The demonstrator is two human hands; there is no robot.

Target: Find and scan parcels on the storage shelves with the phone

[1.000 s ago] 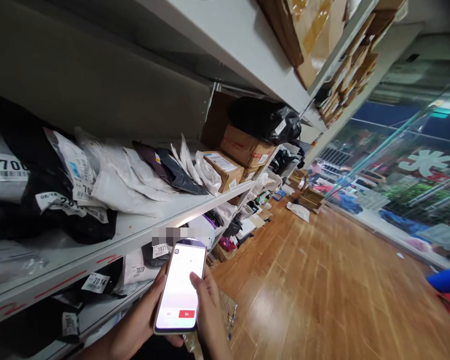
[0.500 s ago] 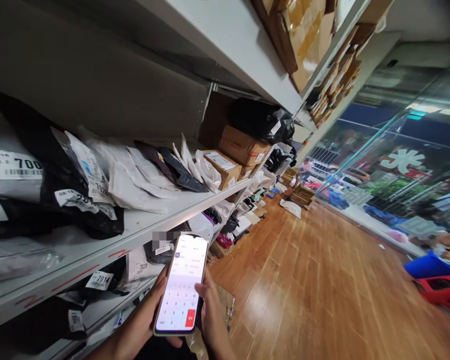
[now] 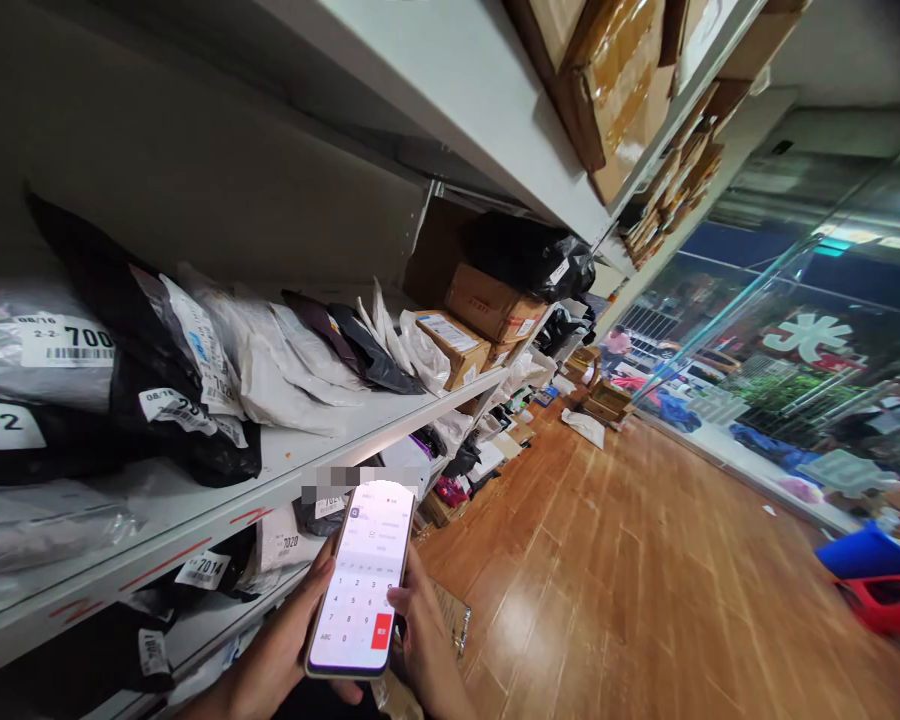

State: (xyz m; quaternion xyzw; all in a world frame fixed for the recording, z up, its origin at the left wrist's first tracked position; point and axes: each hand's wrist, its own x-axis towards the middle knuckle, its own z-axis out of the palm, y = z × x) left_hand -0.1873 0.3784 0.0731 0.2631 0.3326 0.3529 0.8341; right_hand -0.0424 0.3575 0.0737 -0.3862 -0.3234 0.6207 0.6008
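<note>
1. The shelf [image 3: 285,470] carries mailer bags and three brown boxes [image 3: 457,345] — it has slid slightly right in view within the last second.
2. One phone [image 3: 361,578], low beside the shelf edge, now shows a number keypad where a near-blank page stood — entry is likely under way.
3. Two hands: left hand [image 3: 281,640] wraps the phone; right hand [image 3: 424,640] has its thumb on the keys.

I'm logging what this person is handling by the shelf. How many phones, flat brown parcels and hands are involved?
Phones: 1, the phone, gripped in the left hand, with the right hand thumb on its screen.
Flat brown parcels: 1, the flat brown parcel tucked behind the right hand.
Hands: 2.
Total: 4.
</note>
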